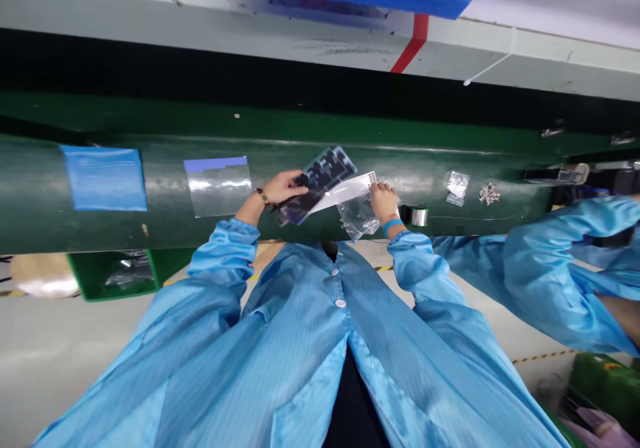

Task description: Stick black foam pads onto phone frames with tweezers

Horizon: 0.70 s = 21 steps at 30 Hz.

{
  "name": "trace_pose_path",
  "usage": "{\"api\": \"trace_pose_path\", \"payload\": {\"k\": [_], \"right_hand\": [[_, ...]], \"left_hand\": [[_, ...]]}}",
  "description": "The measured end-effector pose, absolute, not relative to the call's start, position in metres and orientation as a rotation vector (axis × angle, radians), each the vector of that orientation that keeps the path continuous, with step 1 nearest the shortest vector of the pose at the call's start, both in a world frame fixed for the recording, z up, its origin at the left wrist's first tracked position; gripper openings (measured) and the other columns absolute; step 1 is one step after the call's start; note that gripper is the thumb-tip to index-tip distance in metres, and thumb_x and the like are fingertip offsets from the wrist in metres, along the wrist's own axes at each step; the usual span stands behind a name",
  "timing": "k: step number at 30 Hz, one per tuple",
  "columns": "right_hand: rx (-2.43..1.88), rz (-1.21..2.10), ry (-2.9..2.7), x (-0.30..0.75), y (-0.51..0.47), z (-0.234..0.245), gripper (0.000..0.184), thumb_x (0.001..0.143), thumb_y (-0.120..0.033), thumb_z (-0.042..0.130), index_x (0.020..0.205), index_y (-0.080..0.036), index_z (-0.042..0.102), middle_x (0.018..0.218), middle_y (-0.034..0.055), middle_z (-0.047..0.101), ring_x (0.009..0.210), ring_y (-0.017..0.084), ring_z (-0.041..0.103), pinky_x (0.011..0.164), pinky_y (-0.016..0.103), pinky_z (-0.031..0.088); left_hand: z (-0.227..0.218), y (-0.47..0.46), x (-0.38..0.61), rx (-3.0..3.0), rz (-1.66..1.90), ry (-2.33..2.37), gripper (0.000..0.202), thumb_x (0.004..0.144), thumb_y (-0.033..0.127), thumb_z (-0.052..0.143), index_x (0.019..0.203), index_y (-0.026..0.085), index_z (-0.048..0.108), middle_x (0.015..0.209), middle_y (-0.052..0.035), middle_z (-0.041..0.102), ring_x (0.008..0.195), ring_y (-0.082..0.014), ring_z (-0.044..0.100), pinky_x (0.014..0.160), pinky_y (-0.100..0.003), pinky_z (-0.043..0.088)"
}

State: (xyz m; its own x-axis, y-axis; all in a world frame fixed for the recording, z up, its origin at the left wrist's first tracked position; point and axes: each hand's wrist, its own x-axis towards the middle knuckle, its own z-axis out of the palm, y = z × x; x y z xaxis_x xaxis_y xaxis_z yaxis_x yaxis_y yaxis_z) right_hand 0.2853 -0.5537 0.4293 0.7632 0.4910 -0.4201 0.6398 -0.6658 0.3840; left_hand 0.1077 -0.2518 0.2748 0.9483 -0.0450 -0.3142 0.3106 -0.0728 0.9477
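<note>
Dark film-like sheets with black cut-out shapes (pixel 327 171) are gripped at their left end by my left hand (pixel 285 189), thumb on top. A white strip with a small printed grid at its end (pixel 347 191) slants out from beside the dark sheets. My right hand (pixel 384 203) has its fingers closed at the strip's right end. Below the strip, next to my right hand, hangs or lies a crumpled clear plastic bag (pixel 359 218); whether my right hand also holds the bag is hidden.
On the green bench (pixel 300 145) lie a blue sheet (pixel 106 179) and a clear film (pixel 220 188) to the left. Rightward are a wire spool (pixel 416 216), a small clear bag (pixel 457 188) and a pile of small parts (pixel 489 194). A co-worker's sleeve (pixel 545 281) is at right.
</note>
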Motion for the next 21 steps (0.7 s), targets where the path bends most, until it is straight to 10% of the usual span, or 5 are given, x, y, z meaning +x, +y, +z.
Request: {"api": "trace_pose_path", "payload": {"k": [11,21], "right_hand": [[2.459,-0.486,0.809,0.297,-0.532,0.441,0.023,0.104,-0.023,0.055,0.113,-0.021,0.076,0.11,0.0137,0.078,0.104,0.028,0.067,0.088,0.035,0.048],[2.571,-0.465,0.67,0.281,-0.521,0.442,0.021,0.102,-0.026,0.058,0.11,-0.021,0.076,0.109,0.0126,0.079,0.097,0.026,0.069,0.086,0.034,0.05]], "left_hand": [[0.287,-0.417,0.123,1.674,-0.393,0.13,0.041,0.091,0.024,0.073,0.132,0.021,0.076,0.131,-0.0115,0.078,0.123,-0.0312,0.073,0.111,-0.041,0.055],[0.285,-0.443,0.154,1.532,-0.388,0.082,0.032,0.103,0.043,0.072,0.125,0.019,0.073,0.129,-0.0104,0.073,0.117,-0.0236,0.072,0.107,-0.046,0.06]]}}
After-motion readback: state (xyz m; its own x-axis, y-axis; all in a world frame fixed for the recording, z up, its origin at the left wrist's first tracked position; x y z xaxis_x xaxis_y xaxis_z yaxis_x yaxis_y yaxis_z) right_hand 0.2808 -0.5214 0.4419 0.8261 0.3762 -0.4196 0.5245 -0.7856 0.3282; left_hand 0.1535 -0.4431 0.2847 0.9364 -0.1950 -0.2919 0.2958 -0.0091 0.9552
